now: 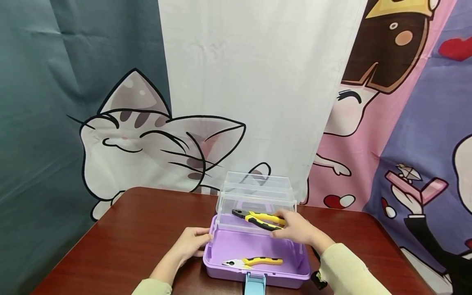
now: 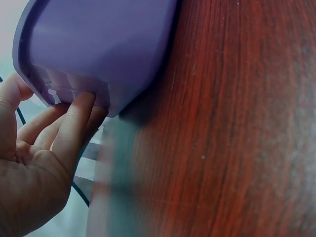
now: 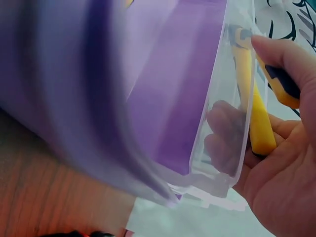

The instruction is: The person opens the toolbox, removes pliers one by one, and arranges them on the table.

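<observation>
A purple toolbox (image 1: 258,280) stands with its see-through lid (image 1: 258,179) raised at the back. My left hand (image 1: 189,244) grips the box's left side; in the left wrist view the thumb is at the rim and fingertips touch the outer wall. Black-nosed pliers (image 1: 254,218) with yellow and black handles are in my right hand (image 1: 295,227), over the clear upper tray (image 1: 236,221). The right wrist view shows the yellow handles (image 3: 261,128) at the fingers, partly behind clear plastic. Silver-nosed pliers (image 1: 258,261) with yellow handles lie on the box's floor.
A light blue latch (image 1: 255,283) hangs at the box's front. The reddish-brown table (image 1: 147,229) extends on both sides. A dark object (image 1: 318,280) is beside the box's right front corner. A printed cartoon curtain (image 1: 258,82) hangs behind the table.
</observation>
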Action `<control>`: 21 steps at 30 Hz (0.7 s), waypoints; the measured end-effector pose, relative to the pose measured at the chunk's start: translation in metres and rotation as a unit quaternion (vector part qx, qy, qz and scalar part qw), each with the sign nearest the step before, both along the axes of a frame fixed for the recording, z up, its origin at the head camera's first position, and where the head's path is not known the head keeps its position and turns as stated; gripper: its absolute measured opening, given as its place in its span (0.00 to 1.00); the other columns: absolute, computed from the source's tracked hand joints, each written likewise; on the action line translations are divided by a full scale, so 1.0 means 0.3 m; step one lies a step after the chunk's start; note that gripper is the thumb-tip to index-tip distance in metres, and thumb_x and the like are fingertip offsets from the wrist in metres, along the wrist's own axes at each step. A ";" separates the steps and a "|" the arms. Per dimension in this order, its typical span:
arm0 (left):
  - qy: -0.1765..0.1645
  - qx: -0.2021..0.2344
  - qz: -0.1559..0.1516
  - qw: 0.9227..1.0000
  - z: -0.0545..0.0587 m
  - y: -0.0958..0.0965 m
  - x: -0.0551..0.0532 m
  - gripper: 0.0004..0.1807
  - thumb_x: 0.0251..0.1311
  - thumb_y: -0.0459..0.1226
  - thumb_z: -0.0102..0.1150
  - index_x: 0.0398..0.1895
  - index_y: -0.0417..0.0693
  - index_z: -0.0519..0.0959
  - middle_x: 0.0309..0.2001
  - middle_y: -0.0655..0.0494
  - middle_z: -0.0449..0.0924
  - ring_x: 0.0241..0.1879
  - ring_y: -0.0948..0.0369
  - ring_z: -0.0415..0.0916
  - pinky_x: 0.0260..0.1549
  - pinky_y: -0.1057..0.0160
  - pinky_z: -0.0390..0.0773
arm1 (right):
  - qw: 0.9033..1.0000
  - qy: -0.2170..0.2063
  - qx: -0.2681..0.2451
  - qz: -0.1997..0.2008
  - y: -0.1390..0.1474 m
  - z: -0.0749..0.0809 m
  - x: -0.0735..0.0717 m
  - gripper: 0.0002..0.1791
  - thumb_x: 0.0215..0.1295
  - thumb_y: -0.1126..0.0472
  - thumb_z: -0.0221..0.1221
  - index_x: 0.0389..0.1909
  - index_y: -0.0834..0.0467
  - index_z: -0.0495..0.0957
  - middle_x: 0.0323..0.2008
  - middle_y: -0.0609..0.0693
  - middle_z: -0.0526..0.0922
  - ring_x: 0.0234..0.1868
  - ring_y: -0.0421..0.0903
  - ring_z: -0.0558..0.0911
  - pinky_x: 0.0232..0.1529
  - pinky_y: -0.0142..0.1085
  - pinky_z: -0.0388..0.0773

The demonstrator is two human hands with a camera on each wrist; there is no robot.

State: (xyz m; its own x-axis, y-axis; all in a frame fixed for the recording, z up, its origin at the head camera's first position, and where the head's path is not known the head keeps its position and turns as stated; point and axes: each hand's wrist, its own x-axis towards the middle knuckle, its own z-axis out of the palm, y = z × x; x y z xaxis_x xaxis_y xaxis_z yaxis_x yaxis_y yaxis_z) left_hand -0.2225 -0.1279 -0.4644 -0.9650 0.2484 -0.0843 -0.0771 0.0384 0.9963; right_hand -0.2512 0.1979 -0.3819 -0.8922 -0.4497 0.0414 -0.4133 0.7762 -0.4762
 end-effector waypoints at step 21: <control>-0.002 0.005 0.003 1.000 0.001 -0.001 0.011 0.28 0.59 0.35 0.55 0.60 0.24 0.67 0.48 0.29 0.78 0.44 0.50 0.82 0.37 0.53 0.85 | 0.997 0.032 -0.067 -0.009 0.033 -0.038 0.052 0.36 0.54 0.52 0.66 0.61 0.64 0.69 0.49 0.58 0.81 0.43 0.46 0.81 0.40 0.33 0.81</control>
